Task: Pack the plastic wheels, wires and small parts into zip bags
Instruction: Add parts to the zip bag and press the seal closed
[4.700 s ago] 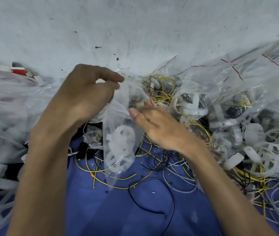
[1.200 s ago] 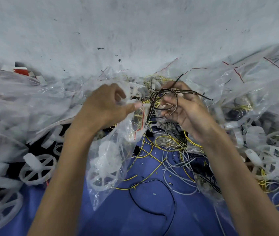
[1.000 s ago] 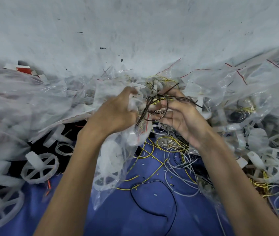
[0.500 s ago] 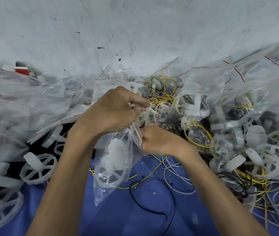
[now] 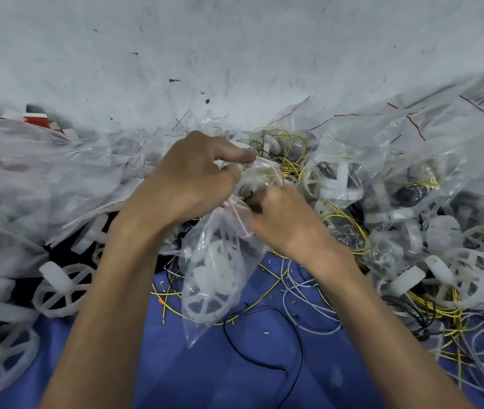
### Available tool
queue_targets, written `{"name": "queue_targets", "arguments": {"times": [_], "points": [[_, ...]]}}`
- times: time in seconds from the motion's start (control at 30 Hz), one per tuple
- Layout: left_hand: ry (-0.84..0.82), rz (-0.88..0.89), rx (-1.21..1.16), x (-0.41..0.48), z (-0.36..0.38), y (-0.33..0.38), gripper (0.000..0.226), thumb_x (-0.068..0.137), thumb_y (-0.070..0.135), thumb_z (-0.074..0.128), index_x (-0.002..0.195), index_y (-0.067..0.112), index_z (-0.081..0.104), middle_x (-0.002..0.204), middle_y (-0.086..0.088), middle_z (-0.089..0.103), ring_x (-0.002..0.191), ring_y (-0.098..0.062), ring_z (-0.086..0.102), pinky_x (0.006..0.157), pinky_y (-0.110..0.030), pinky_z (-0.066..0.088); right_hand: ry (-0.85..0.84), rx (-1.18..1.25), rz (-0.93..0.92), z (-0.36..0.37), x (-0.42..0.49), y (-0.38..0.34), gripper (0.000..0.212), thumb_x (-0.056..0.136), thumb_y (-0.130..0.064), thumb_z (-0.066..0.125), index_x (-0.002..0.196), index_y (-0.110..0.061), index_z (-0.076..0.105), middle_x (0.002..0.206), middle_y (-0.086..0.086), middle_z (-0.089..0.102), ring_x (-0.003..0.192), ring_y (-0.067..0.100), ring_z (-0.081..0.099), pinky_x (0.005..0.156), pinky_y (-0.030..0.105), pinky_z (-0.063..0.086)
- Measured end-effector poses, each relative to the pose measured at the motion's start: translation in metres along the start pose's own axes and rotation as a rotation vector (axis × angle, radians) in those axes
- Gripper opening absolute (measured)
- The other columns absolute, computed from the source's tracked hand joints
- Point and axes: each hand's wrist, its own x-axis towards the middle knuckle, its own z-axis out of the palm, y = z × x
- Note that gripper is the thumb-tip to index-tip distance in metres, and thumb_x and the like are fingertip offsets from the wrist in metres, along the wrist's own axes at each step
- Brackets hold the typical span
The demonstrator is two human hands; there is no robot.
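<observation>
Clear, limp zip bag [image 5: 220,293] holding a white spoked plastic wheel [image 5: 209,278]: light, slippery. Left hand [image 5: 187,184] pinches its rim, likely the best hold; right hand [image 5: 282,222] apparently clutches dark wires [image 5: 254,200].

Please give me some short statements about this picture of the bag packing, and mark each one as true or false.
1. The left hand and the right hand both grip the zip bag near its mouth. True.
2. The zip bag is empty. False: a white plastic wheel shows inside it.
3. A black wire lies loose on the surface below the bag. True.
4. That surface is red. False: it is blue.
</observation>
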Motion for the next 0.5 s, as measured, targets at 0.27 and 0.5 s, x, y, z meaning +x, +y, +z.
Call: {"name": "queue_targets", "arguments": {"times": [0.27, 0.5], "points": [[0.082, -0.134, -0.069, 0.007, 0.008, -0.008, 0.039, 0.082, 0.006, 0.045, 0.099, 0.03, 0.07, 0.108, 0.015, 0.062, 0.043, 0.0, 0.058, 0.061, -0.014, 0.04, -0.305, 0.097, -0.092, -0.015, -0.003, 0.015, 0.033, 0.098, -0.021, 0.039, 0.08, -0.012, 0.065, 0.069, 0.002, 0.059, 0.067, 0.016, 0.055, 0.065, 0.025, 0.041], [0.294, -0.23, -0.191, 0.009, -0.004, -0.019, 0.029, 0.082, 0.013, 0.048, 0.092, 0.03, 0.069, 0.088, 0.005, 0.067, 0.045, 0.0, 0.057, 0.053, -0.017, 0.039, 0.083, 0.21, -0.16, -0.025, -0.003, 0.022, 0.055, 0.093, -0.054, 0.03, 0.085, -0.009, 0.063, 0.079, -0.002, 0.051, 0.086, 0.015, 0.047, 0.085, 0.039, 0.036]]}}
